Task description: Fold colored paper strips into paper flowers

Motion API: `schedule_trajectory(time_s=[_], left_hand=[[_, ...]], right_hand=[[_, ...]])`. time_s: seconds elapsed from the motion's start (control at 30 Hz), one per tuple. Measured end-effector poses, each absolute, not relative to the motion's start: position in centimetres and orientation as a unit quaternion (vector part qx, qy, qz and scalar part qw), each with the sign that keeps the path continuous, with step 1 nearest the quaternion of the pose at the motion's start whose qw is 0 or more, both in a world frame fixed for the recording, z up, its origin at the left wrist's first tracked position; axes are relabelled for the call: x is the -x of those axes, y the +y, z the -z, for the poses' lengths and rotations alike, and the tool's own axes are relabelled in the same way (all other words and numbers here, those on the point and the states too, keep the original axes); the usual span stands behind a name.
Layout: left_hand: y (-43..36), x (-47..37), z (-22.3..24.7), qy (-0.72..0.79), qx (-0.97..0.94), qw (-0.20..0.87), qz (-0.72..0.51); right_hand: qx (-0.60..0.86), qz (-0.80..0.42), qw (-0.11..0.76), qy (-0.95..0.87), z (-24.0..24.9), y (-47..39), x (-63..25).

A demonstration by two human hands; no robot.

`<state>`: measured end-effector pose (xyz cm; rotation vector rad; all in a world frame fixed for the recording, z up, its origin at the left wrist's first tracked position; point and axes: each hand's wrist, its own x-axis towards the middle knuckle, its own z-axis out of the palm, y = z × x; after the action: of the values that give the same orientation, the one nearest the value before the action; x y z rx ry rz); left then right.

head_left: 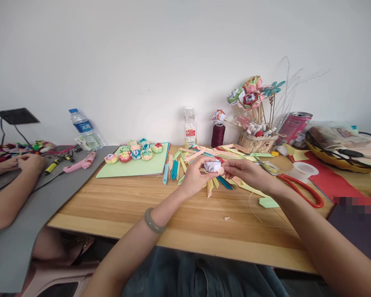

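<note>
Between my two hands is a small folded paper flower (212, 166), mostly white with some red at its back. My left hand (196, 176) wraps its fingers and thumb round the flower from the left. On the right side, my right hand (241, 171) pinches a small peach paper piece at the flower's edge; the fingertips partly cover it. Beneath and behind both hands lies a loose pile of folded paper strips (204, 153) in peach, yellow, green and blue. A tiny paper scrap (226, 218) rests on the wooden table (136, 202) nearer to me.
Finished paper flowers (136, 154) sit on green sheets (130, 170) at left. Behind stand a clear bottle (190, 128), a thread spool (218, 135) and a flower basket (256, 142). Red-handled scissors (303, 192) lie right. A co-worker's hands (31, 165) and a pink glue gun (80, 162) are far left.
</note>
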<state>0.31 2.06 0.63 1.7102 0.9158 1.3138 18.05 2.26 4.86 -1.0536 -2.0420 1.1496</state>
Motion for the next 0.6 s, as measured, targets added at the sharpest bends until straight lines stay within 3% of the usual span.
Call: schedule_trajectory(time_s=[0.6], left_hand=[[2.05,-0.28,-0.69,0.353,-0.673,0.403,-0.511]], right_hand=[[0.397,-0.422,0.261,-0.772,-4.76,2.46,-18.46]])
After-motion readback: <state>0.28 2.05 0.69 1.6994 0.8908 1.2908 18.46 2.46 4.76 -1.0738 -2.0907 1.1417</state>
